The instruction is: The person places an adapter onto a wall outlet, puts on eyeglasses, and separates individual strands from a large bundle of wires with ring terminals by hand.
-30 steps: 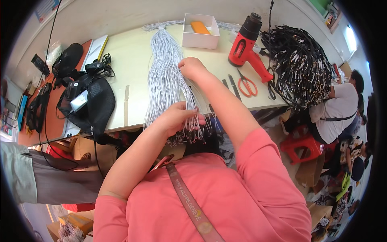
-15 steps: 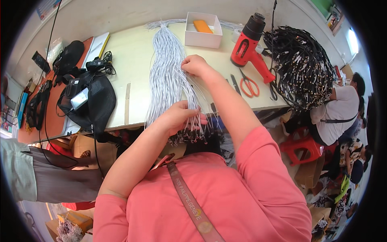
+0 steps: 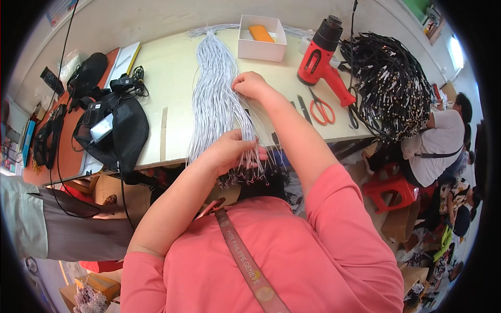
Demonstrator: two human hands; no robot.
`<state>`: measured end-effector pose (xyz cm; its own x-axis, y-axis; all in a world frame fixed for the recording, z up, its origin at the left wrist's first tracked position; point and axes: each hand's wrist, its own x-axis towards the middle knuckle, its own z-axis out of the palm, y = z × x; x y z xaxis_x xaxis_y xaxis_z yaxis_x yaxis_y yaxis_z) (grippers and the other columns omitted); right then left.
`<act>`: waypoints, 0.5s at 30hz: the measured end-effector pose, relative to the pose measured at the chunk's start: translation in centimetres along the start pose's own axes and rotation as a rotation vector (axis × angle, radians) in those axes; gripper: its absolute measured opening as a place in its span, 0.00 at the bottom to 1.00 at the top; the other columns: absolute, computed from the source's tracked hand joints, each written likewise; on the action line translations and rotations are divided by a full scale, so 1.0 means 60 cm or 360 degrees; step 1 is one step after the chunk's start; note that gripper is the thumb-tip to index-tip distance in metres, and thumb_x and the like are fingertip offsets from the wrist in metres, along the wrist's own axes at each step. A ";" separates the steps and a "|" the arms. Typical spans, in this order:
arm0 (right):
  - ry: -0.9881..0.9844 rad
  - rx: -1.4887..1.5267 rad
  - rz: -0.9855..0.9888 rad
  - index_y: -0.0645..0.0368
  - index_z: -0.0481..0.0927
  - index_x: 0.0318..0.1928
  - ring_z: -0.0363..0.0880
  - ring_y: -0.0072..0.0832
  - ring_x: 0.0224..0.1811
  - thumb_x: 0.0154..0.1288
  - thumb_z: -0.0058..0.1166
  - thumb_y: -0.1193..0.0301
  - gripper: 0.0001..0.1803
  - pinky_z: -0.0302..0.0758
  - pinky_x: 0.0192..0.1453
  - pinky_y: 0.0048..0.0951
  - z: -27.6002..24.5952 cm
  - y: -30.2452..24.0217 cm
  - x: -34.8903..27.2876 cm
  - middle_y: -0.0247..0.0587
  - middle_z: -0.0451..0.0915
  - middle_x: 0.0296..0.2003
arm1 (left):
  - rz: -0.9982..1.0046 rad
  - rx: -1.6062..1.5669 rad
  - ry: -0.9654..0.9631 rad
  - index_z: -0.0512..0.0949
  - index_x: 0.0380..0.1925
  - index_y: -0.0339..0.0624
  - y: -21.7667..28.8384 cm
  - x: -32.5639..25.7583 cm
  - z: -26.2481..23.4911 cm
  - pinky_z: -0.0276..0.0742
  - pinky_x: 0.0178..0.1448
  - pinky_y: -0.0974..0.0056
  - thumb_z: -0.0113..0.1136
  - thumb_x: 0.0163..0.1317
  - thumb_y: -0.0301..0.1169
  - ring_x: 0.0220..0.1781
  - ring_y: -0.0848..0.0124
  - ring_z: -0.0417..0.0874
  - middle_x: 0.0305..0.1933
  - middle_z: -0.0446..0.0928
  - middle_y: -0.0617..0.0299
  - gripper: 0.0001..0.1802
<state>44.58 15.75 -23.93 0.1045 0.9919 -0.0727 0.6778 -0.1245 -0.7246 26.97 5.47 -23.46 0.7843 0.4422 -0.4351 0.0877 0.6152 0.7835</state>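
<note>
A long bundle of thin white wires (image 3: pixel 213 83) lies down the table, gathered at its far end and hanging over the front edge. My left hand (image 3: pixel 237 150) is closed around a bunch of these wires near their lower ends, where small dark and ring-like tips show. Farther up, at the bundle's right side, my right hand (image 3: pixel 249 85) is pinched, its fingertips against the wires. A few strands run loose below it toward the table edge. What exactly sits between the right fingertips is too small to make out.
Right of the bundle are a white box (image 3: pixel 261 50) with an orange block inside, a red heat gun (image 3: pixel 319 60), orange-handled scissors (image 3: pixel 322 111) and a heap of black cables (image 3: pixel 386 86). A black mesh bag (image 3: pixel 130 125) lies left. People are on both sides.
Both hands keep nearly the same place and grip on the wires. The whole view has shifted very slightly.
</note>
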 end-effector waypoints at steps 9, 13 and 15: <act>-0.0268 0.0036 -0.0048 0.55 0.83 0.33 0.75 0.21 0.26 0.49 0.49 0.76 0.11 0.73 0.32 0.24 -0.014 0.004 -0.020 0.33 0.80 0.26 | -0.0031 0.0008 0.0030 0.67 0.43 0.37 0.012 -0.004 0.009 0.78 0.43 0.57 0.46 0.65 0.28 0.46 0.59 0.80 0.43 0.76 0.49 0.09; 0.0009 -0.0064 -0.0223 0.56 0.81 0.36 0.73 0.19 0.24 0.51 0.47 0.75 0.12 0.71 0.30 0.23 -0.026 -0.011 -0.085 0.33 0.78 0.23 | -0.0038 -0.0001 0.0023 0.65 0.45 0.37 0.012 -0.002 0.006 0.78 0.43 0.58 0.44 0.66 0.28 0.46 0.59 0.80 0.43 0.76 0.49 0.10; 0.0179 0.0001 -0.0296 0.57 0.80 0.38 0.71 0.16 0.22 0.54 0.48 0.73 0.11 0.69 0.29 0.22 -0.034 -0.019 -0.143 0.32 0.77 0.21 | -0.0040 -0.0022 0.0009 0.65 0.45 0.37 0.012 -0.003 0.007 0.78 0.43 0.58 0.44 0.65 0.28 0.46 0.59 0.80 0.43 0.76 0.49 0.10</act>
<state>44.39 7.34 -21.06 0.0583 0.9886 0.1391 0.6926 0.0602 -0.7188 27.14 5.57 -22.66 0.7785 0.4299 -0.4572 0.0992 0.6351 0.7660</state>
